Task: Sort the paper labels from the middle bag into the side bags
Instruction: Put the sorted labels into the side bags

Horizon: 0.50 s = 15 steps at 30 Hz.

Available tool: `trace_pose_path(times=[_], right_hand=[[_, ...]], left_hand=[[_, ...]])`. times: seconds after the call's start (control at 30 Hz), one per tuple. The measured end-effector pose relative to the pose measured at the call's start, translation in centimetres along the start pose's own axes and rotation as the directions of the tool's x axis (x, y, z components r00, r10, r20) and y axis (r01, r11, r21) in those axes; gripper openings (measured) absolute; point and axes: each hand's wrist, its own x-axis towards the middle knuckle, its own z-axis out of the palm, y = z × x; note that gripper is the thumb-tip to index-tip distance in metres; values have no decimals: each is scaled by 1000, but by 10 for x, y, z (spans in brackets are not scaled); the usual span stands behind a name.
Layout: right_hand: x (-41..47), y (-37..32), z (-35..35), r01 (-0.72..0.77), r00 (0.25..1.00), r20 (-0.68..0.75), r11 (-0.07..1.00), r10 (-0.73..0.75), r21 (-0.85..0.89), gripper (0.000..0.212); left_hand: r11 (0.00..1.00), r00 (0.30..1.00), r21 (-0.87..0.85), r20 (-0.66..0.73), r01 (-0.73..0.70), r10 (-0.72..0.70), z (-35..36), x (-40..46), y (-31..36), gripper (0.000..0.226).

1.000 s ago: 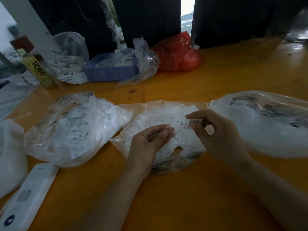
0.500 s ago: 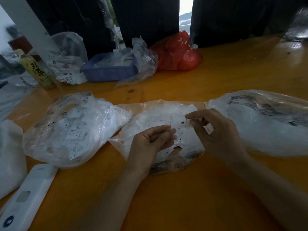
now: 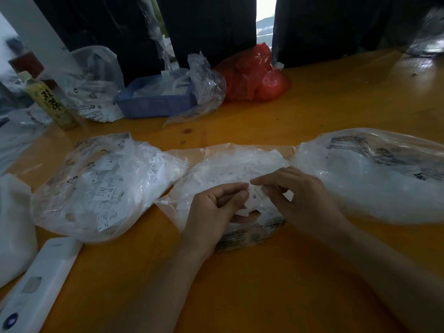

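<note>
A: What's changed since a sec ago?

B: Hands have closed in over the middle bag (image 3: pixel 223 169). The right hand (image 3: pixel 298 200) was holding the XL label (image 3: pixel 254 197) alone, up & apart from the left; now it's lower and the left hand (image 3: pixel 216 207) has come up to meet it. Both pinch the slip between thumb & fingertips.

A: Meaning?

B: Prob. separating or reading it before it goes to a side bag. Not dropped yet, so this label isn't sorted.

A: Bags?

B: Largest first: right bag (image 3: pixel 370 179), clear plastic, contents a white blur, can't read labels in it. Left bag (image 3: pixel 103 186), packed w/ printed white slips. Middle bag, crumpled, between them, still plenty of labels inside.

A: And the label?

B: Small white paper slip, "XL" printed, held just above the middle bag's near edge.
</note>
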Motion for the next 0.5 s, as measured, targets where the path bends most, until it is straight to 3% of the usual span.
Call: trace_pose_path(times=[0.13,0.2,0.27,0.37,0.5], right_hand=[[-2,-2,5,-181,982,-35,977,186,116,40],[0,-1,5,-262,958,-71,946,279,191,26],[0,-1,5,-280,953,-53,937,297,209,11],[-3,-6,10,-239,967,-22,938,253,251,11],[-4,-7,14,-235,954,-120,934,274,269,11]], left_hand=[[1000,1000,19,-30,-7,7,1,-1,-1,20],[1000,997,-16,-74,6,-7,0,1,-2,21],[999,996,-41,-93,15,-19,0,3,-3,23],[999,997,-41,-81,7,-11,1,3,-4,22],[997,996,-77,-88,11,-17,0,4,-4,23]])
